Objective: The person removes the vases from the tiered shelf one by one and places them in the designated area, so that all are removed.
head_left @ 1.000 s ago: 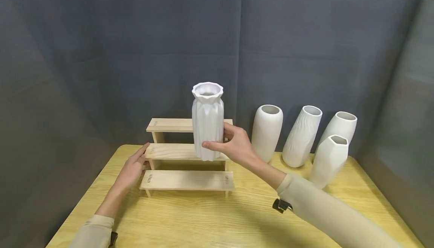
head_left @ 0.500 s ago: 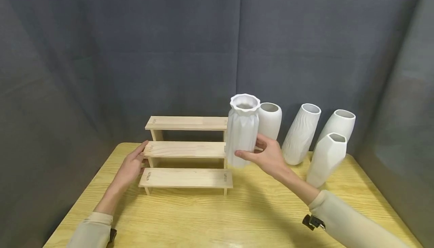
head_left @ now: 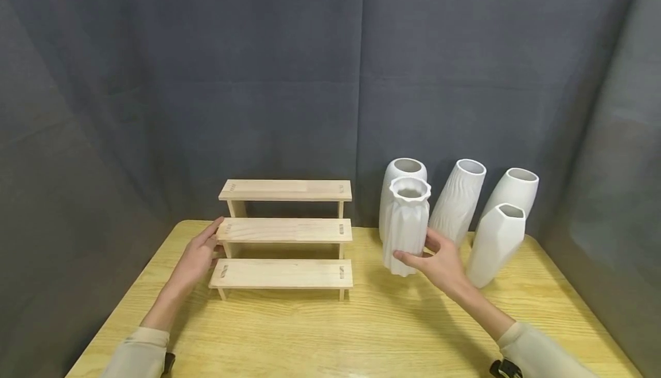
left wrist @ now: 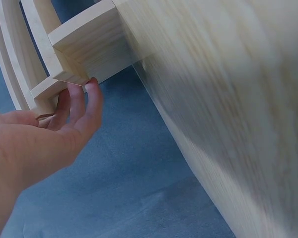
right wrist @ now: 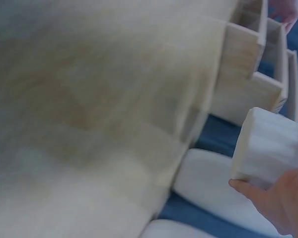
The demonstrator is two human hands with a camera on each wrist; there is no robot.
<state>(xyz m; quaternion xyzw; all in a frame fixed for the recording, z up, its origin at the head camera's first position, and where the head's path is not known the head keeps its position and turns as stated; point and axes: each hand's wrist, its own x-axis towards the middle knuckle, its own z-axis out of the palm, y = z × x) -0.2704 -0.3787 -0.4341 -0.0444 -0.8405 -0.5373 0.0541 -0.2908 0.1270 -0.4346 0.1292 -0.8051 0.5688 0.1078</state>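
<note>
My right hand [head_left: 443, 262] grips a white pleated vase [head_left: 407, 229] with a scalloped rim, thumb across its near side low down. Held upright, the vase overlaps a smooth rounded vase [head_left: 386, 189] behind it. In the right wrist view its pale base [right wrist: 242, 144] shows close to the thumb. My left hand [head_left: 195, 258] holds the left end of the middle board of a three-step wooden stand [head_left: 284, 230]. The left wrist view shows the fingers [left wrist: 92, 101] curled at the end of the stand's wood [left wrist: 64, 69].
Right of the held vase stand a tapered rippled vase [head_left: 458, 203], a faceted vase [head_left: 497, 246] and another white vase [head_left: 518, 191] behind it. They rest on a light wooden table [head_left: 289, 332]. Grey cloth [head_left: 258, 80] hangs behind and along both sides.
My right hand has carried the pleated vase rightward and down, from in front of the stand to in front of the smooth vase. The left hand has stayed on the stand.
</note>
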